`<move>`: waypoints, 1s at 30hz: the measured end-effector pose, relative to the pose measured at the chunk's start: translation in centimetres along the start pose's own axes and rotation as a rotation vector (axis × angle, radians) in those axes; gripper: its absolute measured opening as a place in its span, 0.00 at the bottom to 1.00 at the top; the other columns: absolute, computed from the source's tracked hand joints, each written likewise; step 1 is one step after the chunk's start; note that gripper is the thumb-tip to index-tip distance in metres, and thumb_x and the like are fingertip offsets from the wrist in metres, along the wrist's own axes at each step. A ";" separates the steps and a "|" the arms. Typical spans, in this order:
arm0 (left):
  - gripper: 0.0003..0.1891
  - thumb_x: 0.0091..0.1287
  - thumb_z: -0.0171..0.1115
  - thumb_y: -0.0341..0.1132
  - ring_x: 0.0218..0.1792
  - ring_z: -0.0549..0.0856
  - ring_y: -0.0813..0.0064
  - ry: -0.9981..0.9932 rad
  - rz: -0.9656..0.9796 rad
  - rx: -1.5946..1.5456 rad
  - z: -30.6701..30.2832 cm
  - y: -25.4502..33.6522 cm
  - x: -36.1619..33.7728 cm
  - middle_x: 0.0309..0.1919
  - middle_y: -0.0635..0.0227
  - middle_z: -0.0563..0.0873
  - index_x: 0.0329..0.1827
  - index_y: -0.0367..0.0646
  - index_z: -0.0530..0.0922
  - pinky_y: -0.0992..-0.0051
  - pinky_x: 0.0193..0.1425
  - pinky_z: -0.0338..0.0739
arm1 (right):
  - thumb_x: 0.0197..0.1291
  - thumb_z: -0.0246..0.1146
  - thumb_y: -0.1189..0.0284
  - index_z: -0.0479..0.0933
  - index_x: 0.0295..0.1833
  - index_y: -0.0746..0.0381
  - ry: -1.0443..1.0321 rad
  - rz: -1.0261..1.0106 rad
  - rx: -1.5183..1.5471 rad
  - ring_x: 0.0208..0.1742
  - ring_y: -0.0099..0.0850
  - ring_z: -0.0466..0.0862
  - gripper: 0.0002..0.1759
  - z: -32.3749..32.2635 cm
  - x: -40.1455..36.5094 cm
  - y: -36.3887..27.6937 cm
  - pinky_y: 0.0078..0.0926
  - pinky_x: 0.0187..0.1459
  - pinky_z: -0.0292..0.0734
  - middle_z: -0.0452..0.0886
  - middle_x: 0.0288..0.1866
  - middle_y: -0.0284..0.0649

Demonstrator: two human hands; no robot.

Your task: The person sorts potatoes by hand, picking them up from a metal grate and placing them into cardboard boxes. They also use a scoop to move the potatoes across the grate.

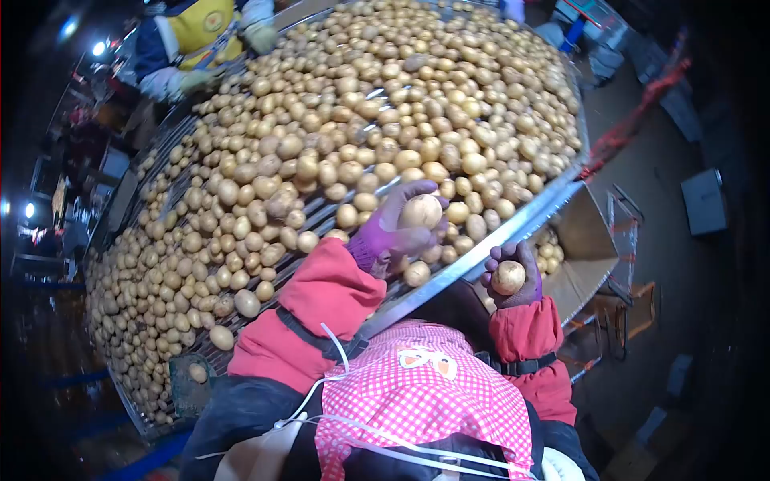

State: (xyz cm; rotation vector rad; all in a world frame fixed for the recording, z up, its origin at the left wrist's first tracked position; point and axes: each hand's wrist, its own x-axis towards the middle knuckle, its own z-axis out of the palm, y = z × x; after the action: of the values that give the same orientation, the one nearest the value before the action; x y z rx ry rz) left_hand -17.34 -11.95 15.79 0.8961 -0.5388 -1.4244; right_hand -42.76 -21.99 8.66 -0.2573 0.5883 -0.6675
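Observation:
My left hand (387, 228), in a purple glove, is over the slatted sorting table with its fingers curled around a pale potato (421, 212). Loose potatoes (353, 172) lie heaped all around that hand. Past the table's metal edge, on the right, my right hand (525, 264) is palm up in a purple glove. Another potato (508, 278) rests in its palm, with the fingers bent about it. Both potatoes look whole and light brown.
The metal rim (449, 276) of the table runs diagonally before me. A cardboard box (589, 248) with potatoes inside stands at the right, beside my right hand. Across the table, a person in a yellow apron (204, 28) has gloved hands near the potatoes. A red rope (642, 108) hangs at upper right.

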 end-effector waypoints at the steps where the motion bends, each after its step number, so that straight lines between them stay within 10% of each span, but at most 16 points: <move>1: 0.36 0.62 0.70 0.42 0.51 0.79 0.74 -0.029 -0.040 -0.056 1.0 -1.1 0.5 0.56 0.60 0.79 0.72 0.48 0.64 0.73 0.55 0.78 | 0.73 0.56 0.52 0.75 0.46 0.59 0.050 -0.042 0.020 0.39 0.38 0.82 0.20 -0.7 -1.0 -0.9 0.40 0.36 0.80 0.82 0.45 0.45; 3: 0.29 0.73 0.57 0.55 0.29 0.80 0.82 -0.081 -0.196 -0.287 2.8 -3.2 1.6 0.51 0.58 0.81 0.68 0.46 0.68 0.81 0.32 0.79 | 0.73 0.55 0.52 0.75 0.48 0.60 0.155 -0.125 0.070 0.40 0.39 0.82 0.20 -1.8 -3.3 -2.6 0.40 0.37 0.81 0.82 0.47 0.47; 5: 0.28 0.77 0.43 0.61 0.12 0.66 0.85 -0.162 -0.387 -0.567 5.6 -4.9 3.6 0.41 0.59 0.82 0.61 0.46 0.73 0.84 0.09 0.57 | 0.74 0.53 0.51 0.75 0.55 0.60 0.198 -0.190 0.160 0.42 0.38 0.83 0.23 -2.5 -6.2 -4.2 0.36 0.37 0.82 0.82 0.50 0.48; 7: 0.30 0.78 0.41 0.61 0.19 0.76 0.82 -0.395 -0.474 -0.514 6.0 -7.4 5.8 0.43 0.57 0.82 0.61 0.43 0.73 0.82 0.18 0.70 | 0.73 0.52 0.50 0.75 0.58 0.61 0.176 -0.232 0.248 0.43 0.37 0.83 0.25 -4.4 -9.5 -5.5 0.34 0.37 0.82 0.82 0.51 0.48; 10: 0.28 0.78 0.43 0.58 0.17 0.78 0.75 0.018 -0.349 0.317 9.2 -12.9 9.0 0.37 0.61 0.83 0.59 0.40 0.74 0.77 0.20 0.72 | 0.71 0.54 0.49 0.75 0.60 0.60 0.238 -0.344 0.225 0.46 0.39 0.84 0.27 -14.1 -14.1 -6.9 0.31 0.33 0.82 0.82 0.54 0.48; 14: 0.23 0.78 0.50 0.48 0.38 0.86 0.67 -0.043 0.144 0.723 7.6 -16.1 10.0 0.51 0.60 0.83 0.67 0.40 0.71 0.72 0.39 0.81 | 0.69 0.56 0.50 0.75 0.59 0.60 0.522 -0.529 0.365 0.51 0.39 0.82 0.26 -23.2 -19.4 -9.8 0.32 0.34 0.85 0.81 0.54 0.48; 15: 0.24 0.78 0.51 0.45 0.46 0.86 0.67 -0.042 0.273 0.825 6.7 -15.9 9.8 0.57 0.59 0.81 0.70 0.40 0.69 0.70 0.46 0.81 | 0.69 0.57 0.50 0.75 0.60 0.58 0.882 -0.815 -0.378 0.55 0.40 0.81 0.26 -27.7 -19.4 -9.1 0.35 0.40 0.85 0.81 0.55 0.47; 17: 0.28 0.80 0.48 0.50 0.52 0.85 0.65 0.123 0.026 0.461 8.8 -10.6 6.6 0.62 0.58 0.77 0.73 0.38 0.64 0.68 0.57 0.80 | 0.69 0.58 0.51 0.75 0.63 0.56 1.145 -0.991 -0.883 0.60 0.41 0.80 0.25 -33.0 -20.8 -9.1 0.40 0.48 0.84 0.80 0.57 0.44; 21: 0.28 0.78 0.52 0.48 0.56 0.83 0.64 0.416 0.299 0.433 0.5 -6.6 1.5 0.65 0.57 0.76 0.73 0.39 0.66 0.67 0.61 0.79 | 0.71 0.58 0.57 0.71 0.70 0.53 0.913 -0.629 0.242 0.64 0.39 0.77 0.25 -33.9 -19.0 -13.4 0.43 0.60 0.79 0.79 0.61 0.38; 26: 0.25 0.71 0.63 0.34 0.56 0.82 0.69 0.895 0.501 0.751 -14.8 -2.5 -8.6 0.62 0.60 0.79 0.70 0.38 0.71 0.70 0.63 0.77 | 0.73 0.57 0.62 0.73 0.69 0.58 0.277 -0.365 -0.742 0.53 0.32 0.83 0.23 -13.1 -5.1 -12.0 0.29 0.53 0.80 0.81 0.59 0.39; 30: 0.35 0.56 0.76 0.34 0.59 0.82 0.63 0.770 0.249 1.302 -17.3 -1.4 -15.1 0.63 0.54 0.78 0.69 0.44 0.73 0.68 0.63 0.78 | 0.60 0.70 0.69 0.82 0.58 0.58 -0.196 -0.309 -1.603 0.55 0.36 0.84 0.20 5.2 3.4 1.3 0.32 0.56 0.79 0.84 0.55 0.41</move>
State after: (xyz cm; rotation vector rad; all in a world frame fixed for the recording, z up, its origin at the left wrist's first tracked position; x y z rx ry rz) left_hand -6.26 6.47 7.45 2.1635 -0.9195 -0.2609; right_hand -36.91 -23.02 10.94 -1.9112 0.7920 -0.3120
